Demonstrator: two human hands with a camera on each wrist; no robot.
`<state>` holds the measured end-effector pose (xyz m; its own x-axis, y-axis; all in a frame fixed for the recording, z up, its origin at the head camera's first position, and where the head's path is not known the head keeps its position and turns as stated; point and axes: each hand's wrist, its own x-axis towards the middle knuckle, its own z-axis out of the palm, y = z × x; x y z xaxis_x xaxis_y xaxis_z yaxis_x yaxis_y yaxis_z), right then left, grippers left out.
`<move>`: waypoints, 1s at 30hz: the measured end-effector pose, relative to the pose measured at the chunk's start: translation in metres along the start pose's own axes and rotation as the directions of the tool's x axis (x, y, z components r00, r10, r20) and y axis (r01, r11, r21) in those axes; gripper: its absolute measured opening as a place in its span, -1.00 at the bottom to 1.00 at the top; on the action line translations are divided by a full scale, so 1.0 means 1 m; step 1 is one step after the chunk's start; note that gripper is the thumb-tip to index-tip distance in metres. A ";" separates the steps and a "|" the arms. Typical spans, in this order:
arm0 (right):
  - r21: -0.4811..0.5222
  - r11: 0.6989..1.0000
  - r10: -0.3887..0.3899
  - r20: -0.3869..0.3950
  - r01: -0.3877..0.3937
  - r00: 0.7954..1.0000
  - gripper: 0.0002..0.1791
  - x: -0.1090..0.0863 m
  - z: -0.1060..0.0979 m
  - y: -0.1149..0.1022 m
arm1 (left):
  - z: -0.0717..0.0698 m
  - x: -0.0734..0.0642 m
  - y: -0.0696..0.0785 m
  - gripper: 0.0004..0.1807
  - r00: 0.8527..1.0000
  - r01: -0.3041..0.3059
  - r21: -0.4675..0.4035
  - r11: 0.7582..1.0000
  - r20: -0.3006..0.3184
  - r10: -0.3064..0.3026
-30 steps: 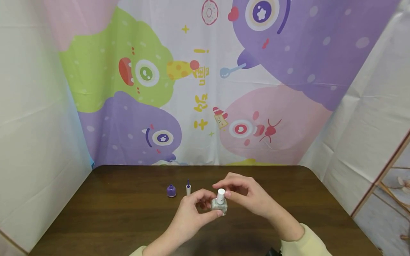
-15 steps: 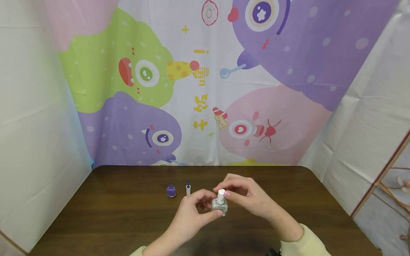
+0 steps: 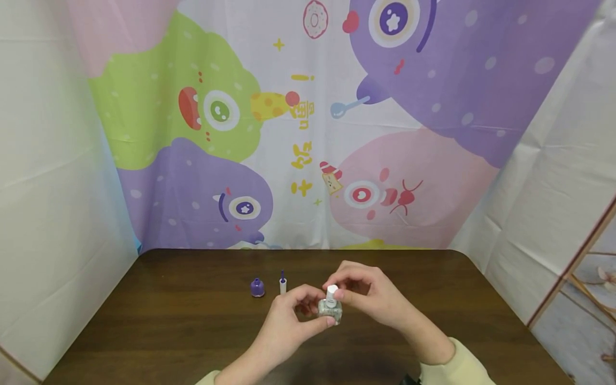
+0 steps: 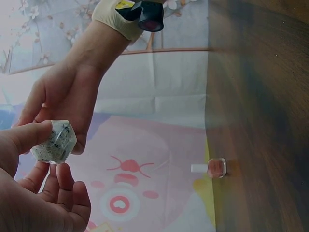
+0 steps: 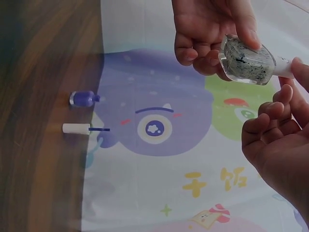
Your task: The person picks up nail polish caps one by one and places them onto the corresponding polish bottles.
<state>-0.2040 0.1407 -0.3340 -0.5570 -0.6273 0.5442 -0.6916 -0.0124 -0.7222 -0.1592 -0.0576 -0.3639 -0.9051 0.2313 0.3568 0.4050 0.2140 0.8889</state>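
A small clear bottle of nail polish with dark-speckled, whitish contents (image 3: pixel 329 312) is held above the table in the middle of the head view. My left hand (image 3: pixel 287 323) grips its glass body between thumb and fingers. Thumb and forefinger of my right hand (image 3: pixel 375 295) pinch the white cap (image 3: pixel 331 292), which sits on the bottle's neck. In the right wrist view the speckled bottle (image 5: pixel 248 62) lies sideways across the picture, the right thumb on its cap. From the left wrist view, the bottle's faceted base (image 4: pixel 57 141) shows and the cap is hidden.
An uncapped purple nail polish bottle (image 3: pixel 257 288) stands on the dark wooden table (image 3: pixel 183 315). Beside it a white cap (image 3: pixel 283 286) stands with its purple brush upward. A capped reddish polish bottle (image 4: pixel 217 167) shows in the left wrist view. A printed curtain (image 3: pixel 308 224) hangs behind.
The right fingers have shifted slightly on the cap, and a round label now shows at the cap's lower part. The left hand and bottle stay almost in place.
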 end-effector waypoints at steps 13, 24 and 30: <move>-0.028 1.000 -0.007 -0.052 0.005 0.999 -0.82 -0.001 0.001 0.002 | 0.003 0.000 -0.002 -0.73 1.000 0.007 -0.011 1.000 0.014 -0.007; -0.019 1.000 0.018 -0.094 -0.020 0.995 -0.83 0.000 0.004 0.001 | 0.003 0.001 -0.001 -0.72 1.000 0.008 -0.027 1.000 0.020 -0.008; -0.019 0.999 0.035 -0.095 -0.037 0.995 -0.83 0.001 0.005 0.001 | 0.002 0.001 0.000 -0.72 1.000 0.013 -0.031 0.999 0.020 -0.012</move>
<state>-0.2034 0.1366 -0.3365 -0.6221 -0.5507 0.5565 -0.6789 0.0254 -0.7337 -0.1596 -0.0553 -0.3641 -0.9072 0.2474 0.3403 0.3894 0.1876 0.9017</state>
